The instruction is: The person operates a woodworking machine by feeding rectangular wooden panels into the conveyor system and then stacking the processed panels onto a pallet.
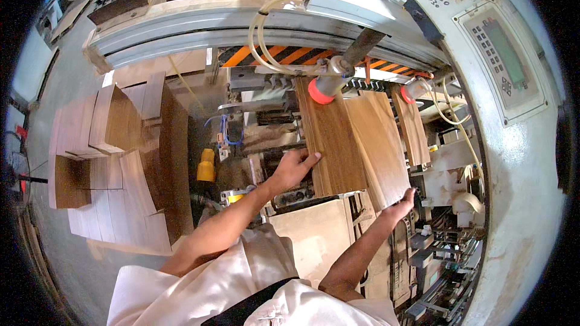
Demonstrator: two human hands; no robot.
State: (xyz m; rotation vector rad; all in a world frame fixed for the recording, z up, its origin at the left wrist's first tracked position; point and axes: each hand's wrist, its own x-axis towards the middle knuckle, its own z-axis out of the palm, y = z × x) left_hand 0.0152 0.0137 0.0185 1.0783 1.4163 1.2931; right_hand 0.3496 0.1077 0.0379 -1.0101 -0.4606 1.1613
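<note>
My left hand (294, 167) presses against the left edge of a brown wooden panel (331, 139) lying on the machine bed. My right hand (400, 203) grips the near corner of a second, lighter wooden panel (377, 142) that lies just to the right of the first and partly overlaps it. Both panels reach under a round red clamp pad (320, 92) on the machine's arm. A third narrow wooden strip (411, 124) lies farther right under another red pad (406, 94).
Stacks of wooden panels (115, 163) stand at the left. A grey machine beam (241, 24) with orange-black striping spans the top. A control panel (504, 60) sits at the upper right. A yellow object (206, 166) and a plywood sheet (314, 238) lie below the bed.
</note>
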